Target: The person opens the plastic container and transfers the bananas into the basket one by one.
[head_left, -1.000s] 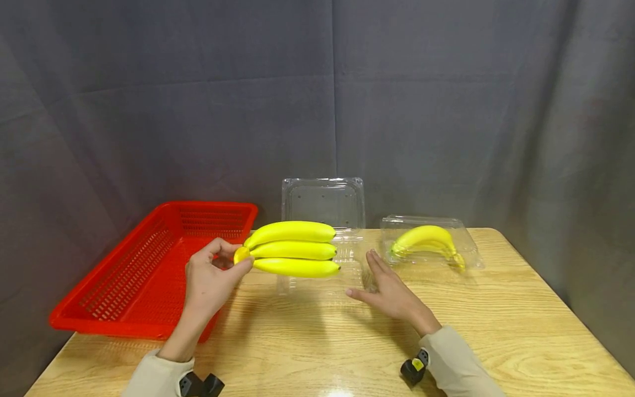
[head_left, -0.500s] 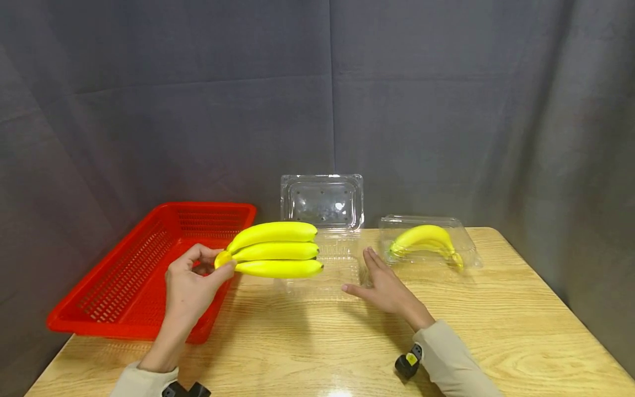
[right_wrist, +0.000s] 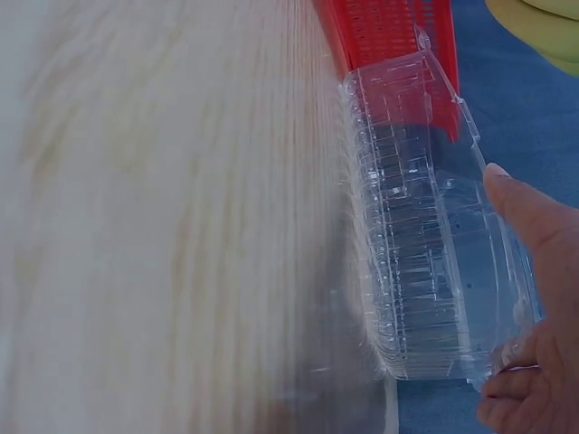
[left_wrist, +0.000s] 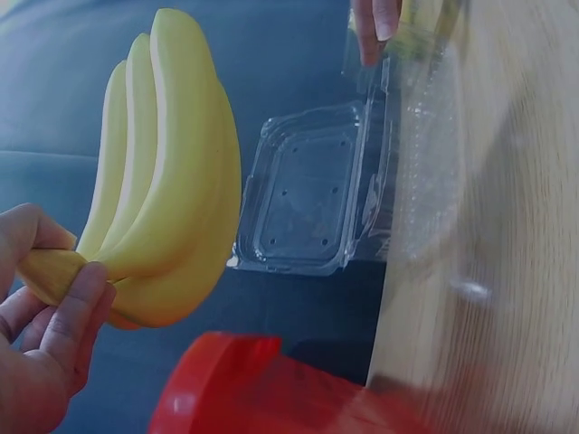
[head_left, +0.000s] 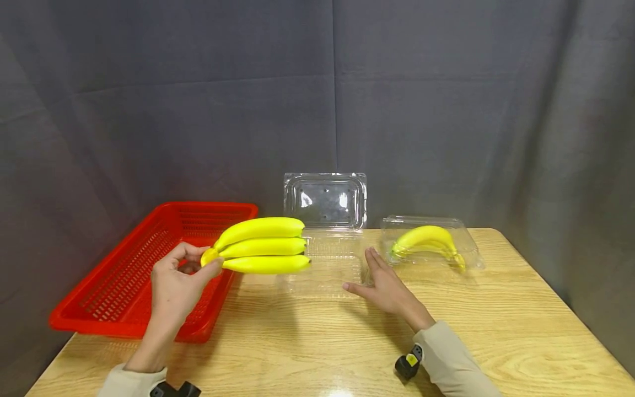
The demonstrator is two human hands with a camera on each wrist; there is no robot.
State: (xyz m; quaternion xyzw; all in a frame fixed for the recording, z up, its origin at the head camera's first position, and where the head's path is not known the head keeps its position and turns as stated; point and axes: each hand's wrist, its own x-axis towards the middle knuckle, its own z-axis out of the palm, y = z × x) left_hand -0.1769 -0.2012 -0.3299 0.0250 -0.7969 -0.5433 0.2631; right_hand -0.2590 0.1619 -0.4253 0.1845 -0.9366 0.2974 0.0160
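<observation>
Left hand pinched the stem of a yellow plastic three-banana bunch, holding it in the air above the red slotted plastic basket, fruit pointing toward the right hand. That hand lay flat, fingers straight, against the open clear plastic clamshell box, probably steadying it.

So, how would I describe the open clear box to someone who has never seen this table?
On the wooden table, look just right of the red basket. The open box lies there empty, lid upright, the right hand touching it. The other clear box holds bananas.
</observation>
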